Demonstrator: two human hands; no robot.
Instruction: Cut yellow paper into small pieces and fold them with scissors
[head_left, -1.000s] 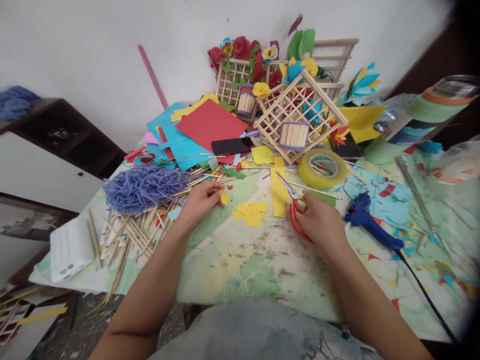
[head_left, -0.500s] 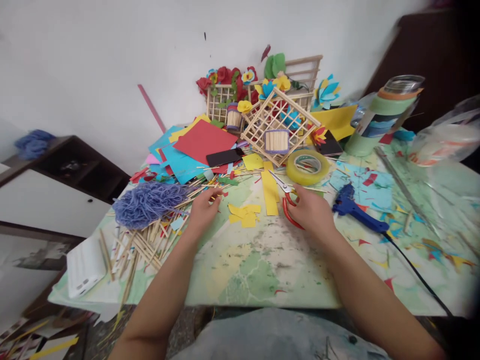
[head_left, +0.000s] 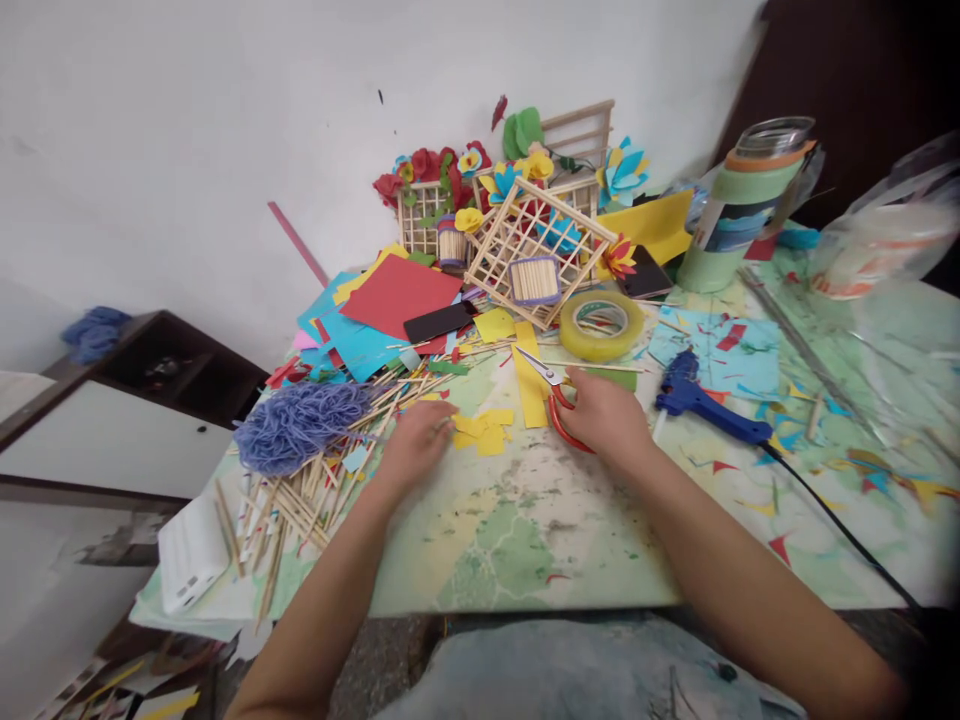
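My right hand [head_left: 607, 415] is closed around the red handles of the scissors [head_left: 557, 393]. Their blades are a little apart and point up and left, with the tips over a long yellow paper strip [head_left: 531, 385]. My left hand [head_left: 417, 440] has its fingers curled together at the left edge of several cut yellow paper pieces [head_left: 487, 432]. What lies between those fingertips, if anything, is hidden. Past the scissors is a yellowish roll of tape [head_left: 598, 328]. Beyond my left hand, purple yarn [head_left: 300, 425] lies on many thin wooden sticks [head_left: 311, 500].
A blue glue gun [head_left: 705, 408] with a black cord lies to the right. Stick lattices [head_left: 536, 250] with paper flowers stand at the back. Also there: a green bottle [head_left: 739, 215], a black phone [head_left: 439, 322], red paper [head_left: 397, 297] and a white power bank [head_left: 193, 553].
My left hand has moved down and toward the yellow pieces, and its fingertips now meet their edge. My right hand still holds the scissors over the strip. The view has shifted slightly.
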